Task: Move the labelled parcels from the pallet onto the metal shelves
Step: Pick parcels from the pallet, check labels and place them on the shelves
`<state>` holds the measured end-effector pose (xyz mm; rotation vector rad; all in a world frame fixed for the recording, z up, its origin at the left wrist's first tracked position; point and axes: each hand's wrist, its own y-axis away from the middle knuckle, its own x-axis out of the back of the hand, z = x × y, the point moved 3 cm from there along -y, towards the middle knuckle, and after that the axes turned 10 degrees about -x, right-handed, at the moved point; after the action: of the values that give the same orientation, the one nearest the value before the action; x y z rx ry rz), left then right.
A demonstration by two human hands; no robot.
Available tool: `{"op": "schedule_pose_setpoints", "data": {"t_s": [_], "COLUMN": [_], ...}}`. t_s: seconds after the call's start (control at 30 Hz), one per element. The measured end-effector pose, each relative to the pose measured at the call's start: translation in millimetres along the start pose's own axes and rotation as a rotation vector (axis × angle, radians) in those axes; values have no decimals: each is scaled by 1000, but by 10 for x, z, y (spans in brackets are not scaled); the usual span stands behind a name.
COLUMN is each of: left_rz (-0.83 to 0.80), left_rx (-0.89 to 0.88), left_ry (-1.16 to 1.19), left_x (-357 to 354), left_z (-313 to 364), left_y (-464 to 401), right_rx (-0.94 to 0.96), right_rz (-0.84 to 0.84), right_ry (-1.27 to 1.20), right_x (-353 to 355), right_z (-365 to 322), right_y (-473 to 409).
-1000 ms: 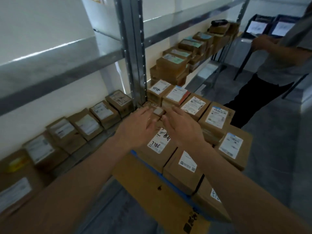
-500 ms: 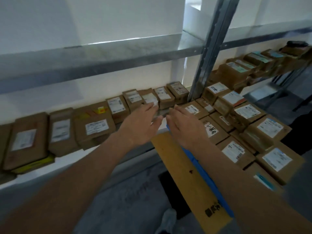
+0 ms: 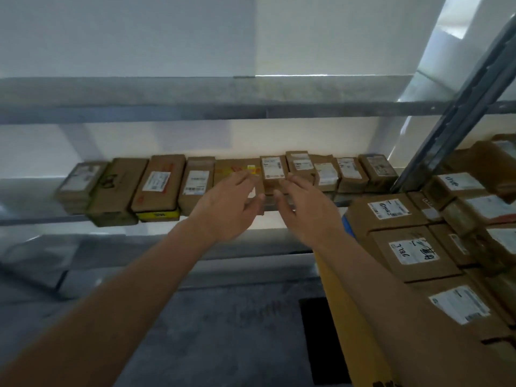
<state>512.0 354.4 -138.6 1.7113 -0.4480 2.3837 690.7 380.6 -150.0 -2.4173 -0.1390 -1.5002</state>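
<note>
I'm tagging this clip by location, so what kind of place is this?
Probably a parcel sorting or storage room: a metal shelf carries a row of labelled parcels, and more labelled boxes are stacked at the right beside a steel upright.

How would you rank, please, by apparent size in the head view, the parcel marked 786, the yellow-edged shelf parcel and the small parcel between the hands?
1. Parcel marked 786, though nearer the camera.
2. Yellow-edged parcel.
3. Small parcel between the hands.

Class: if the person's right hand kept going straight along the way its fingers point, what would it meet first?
Probably the small labelled parcel on the metal shelf. The right hand points at it; depth is unclear.
</note>
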Motion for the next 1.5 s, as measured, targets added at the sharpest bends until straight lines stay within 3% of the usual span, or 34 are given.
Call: {"op": "schedule_pose_setpoints", "data": {"t_s": [0.3,0.6,0.77,1.17,1.5], "left_rz": [108,271,283,245,176], "left_rx": [220,363,410,337,341], "left_ry": [-13,-7,-18,-20,10], "left_x": [161,474,668,1163,1215], "left_z": [-337,-888,-1368,-2913,-3937], "left_y": [712,1543,1945,2719,2787], "right_rx": [235,391,438,336,304], "right_rz": [-109,-175,-172,-171,-196], "right_ry": [2,-20,-33,-38,-48], "right_x": [-357,-800,-1096,-2008,-2619], "right_z": [-542,-1475,-2109,-3562,-4186], "right_y": [-101,-118,-132,-168,-557]}}
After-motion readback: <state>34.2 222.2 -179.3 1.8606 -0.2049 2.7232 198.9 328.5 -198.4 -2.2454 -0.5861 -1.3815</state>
